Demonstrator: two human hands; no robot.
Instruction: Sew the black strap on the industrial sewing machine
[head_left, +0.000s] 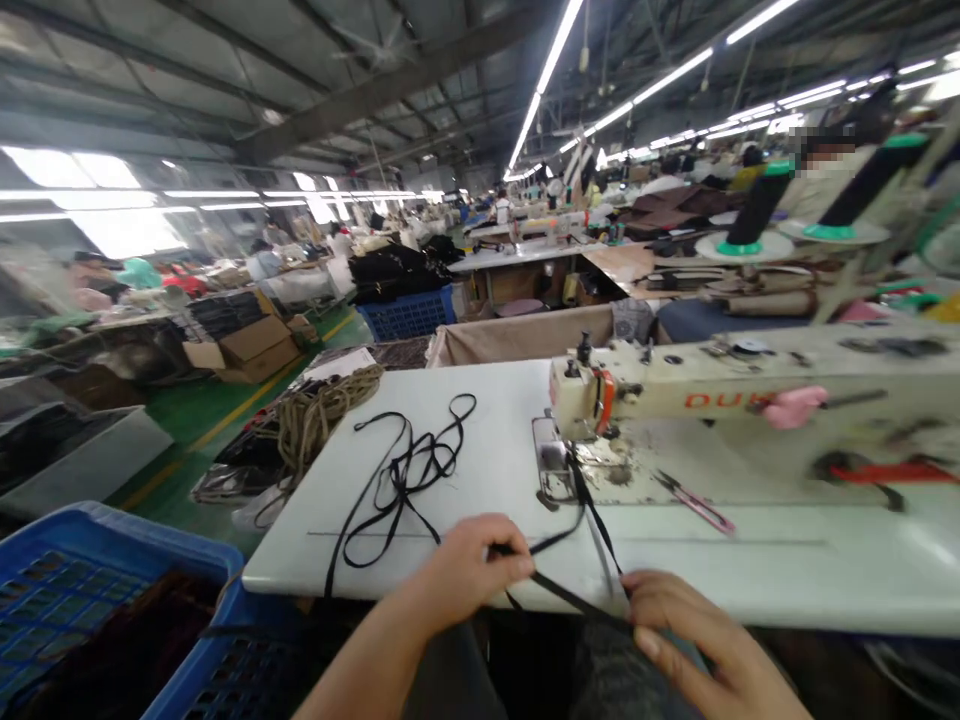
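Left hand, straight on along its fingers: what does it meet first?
Past the black strap it pinches, the left hand would probably meet the right hand first; depth is hard to judge here.

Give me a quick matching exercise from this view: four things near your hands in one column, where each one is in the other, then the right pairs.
Things:
1. black tape
2. pink-handled snips
3. coil of tan rope
4. blue plastic crate

Places:
A. beyond the far left edge of the white table
B. low at the left, holding dark fabric
C. on the table, right of the sewing machine's needle
D. looped on the table, pinched by the left hand

Pairs: 1-D, 2-C, 3-A, 4-B
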